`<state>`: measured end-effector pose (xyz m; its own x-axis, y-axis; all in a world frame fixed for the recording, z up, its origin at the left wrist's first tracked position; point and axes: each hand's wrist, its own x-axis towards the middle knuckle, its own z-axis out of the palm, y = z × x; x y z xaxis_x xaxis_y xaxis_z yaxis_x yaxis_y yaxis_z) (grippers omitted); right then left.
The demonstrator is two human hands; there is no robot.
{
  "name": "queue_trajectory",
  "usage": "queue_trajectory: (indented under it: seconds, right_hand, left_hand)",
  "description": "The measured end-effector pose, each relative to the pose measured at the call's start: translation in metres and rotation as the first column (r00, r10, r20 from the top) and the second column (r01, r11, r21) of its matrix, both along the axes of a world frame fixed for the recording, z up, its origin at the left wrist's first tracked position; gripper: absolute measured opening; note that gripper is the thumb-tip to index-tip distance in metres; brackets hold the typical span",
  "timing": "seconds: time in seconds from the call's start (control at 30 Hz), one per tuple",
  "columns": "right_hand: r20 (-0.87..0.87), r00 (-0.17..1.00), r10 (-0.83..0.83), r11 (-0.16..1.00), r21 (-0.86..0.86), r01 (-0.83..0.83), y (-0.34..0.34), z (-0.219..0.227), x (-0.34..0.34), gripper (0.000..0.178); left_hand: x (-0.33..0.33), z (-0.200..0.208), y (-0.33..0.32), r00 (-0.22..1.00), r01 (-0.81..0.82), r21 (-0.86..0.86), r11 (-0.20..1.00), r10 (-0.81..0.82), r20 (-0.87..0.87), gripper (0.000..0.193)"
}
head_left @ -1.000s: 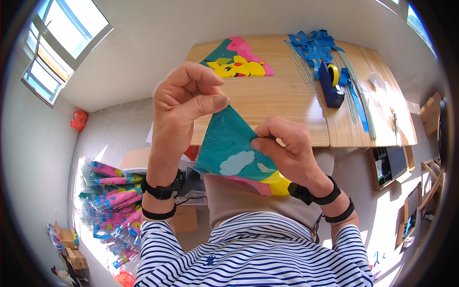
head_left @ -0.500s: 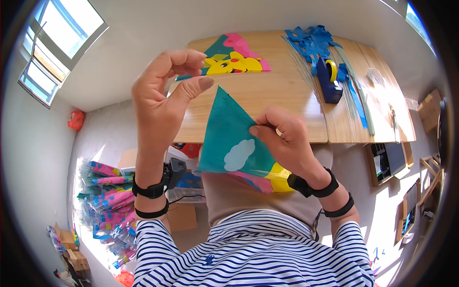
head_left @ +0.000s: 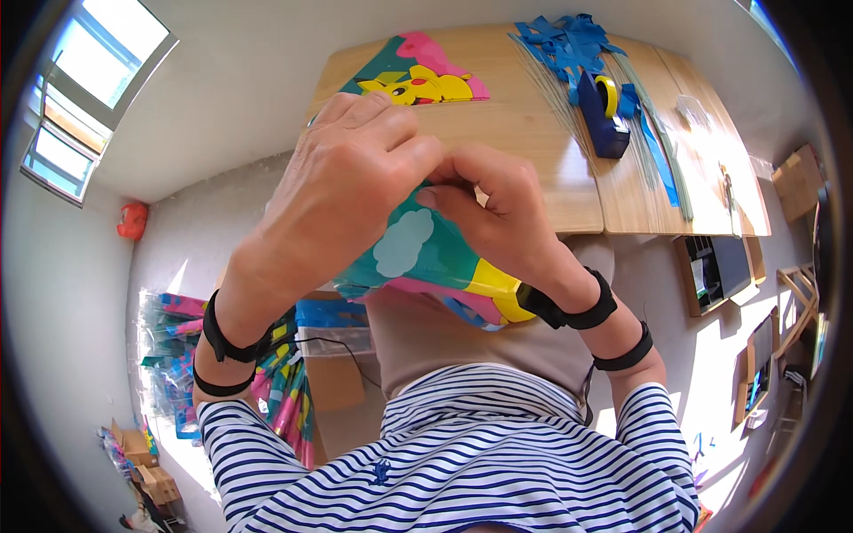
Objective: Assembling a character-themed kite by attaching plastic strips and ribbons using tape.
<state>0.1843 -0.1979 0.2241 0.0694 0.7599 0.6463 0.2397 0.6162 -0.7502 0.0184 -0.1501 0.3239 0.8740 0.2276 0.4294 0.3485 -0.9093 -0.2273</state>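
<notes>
A teal kite sail (head_left: 444,253) with a pale cloud, yellow and pink parts hangs in front of me over my lap. My left hand (head_left: 342,169) is closed at its upper corner, fingertips hidden behind the back of the hand. Right beside it, my right hand (head_left: 502,195) pinches the sail's upper edge between thumb and fingers. Both hands meet there, covering the tip. On the table beyond lies a second kite sail (head_left: 431,87), flat, teal and pink with a yellow cartoon animal.
On the table (head_left: 506,115) at the right are tangled blue ribbons (head_left: 569,49), thin rods (head_left: 553,84) and a dark blue tape dispenser (head_left: 601,124). Rolled colourful kites (head_left: 289,382) lie at my left, beside a cardboard box (head_left: 333,384). An open case (head_left: 711,275) sits at the right.
My left hand, held apart from the sail with a gap between thumb and fingers, has come down onto its corner and closed beside my right hand. The view has shifted slightly.
</notes>
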Motion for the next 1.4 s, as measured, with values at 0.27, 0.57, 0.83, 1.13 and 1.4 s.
queue_trajectory:
  seconds: [0.27,0.57,0.83,1.13,1.4]
  right_hand:
    - [0.049,0.999,0.024,0.999,-0.043,-0.021,-0.004,-0.012,0.016,0.011]
    - [0.235,0.964,-0.126,0.985,0.147,0.093,0.004,-0.005,0.009,0.008]
    - [0.08,0.991,0.104,0.994,-0.033,-0.102,-0.001,-0.02,0.04,0.035]
    - [0.208,0.972,-0.111,0.941,-0.294,0.17,-0.042,-0.059,0.126,0.036]
    - [0.142,0.983,-0.112,0.956,-0.253,0.146,-0.065,-0.012,0.146,0.048]
  left_hand:
    - [-0.011,0.016,0.009,0.999,-0.03,0.0,1.0,0.03,0.014,0.012]
    - [0.001,0.006,0.003,0.998,0.061,0.059,0.996,-0.061,-0.005,0.011]
    - [-0.027,0.048,0.017,0.999,-0.049,0.083,0.995,0.05,-0.012,0.009]
    - [-0.095,0.103,0.035,0.979,-0.193,-0.007,0.981,0.193,0.072,0.009]
    - [-0.115,0.11,0.023,0.963,-0.221,0.012,0.975,0.217,0.157,0.011]
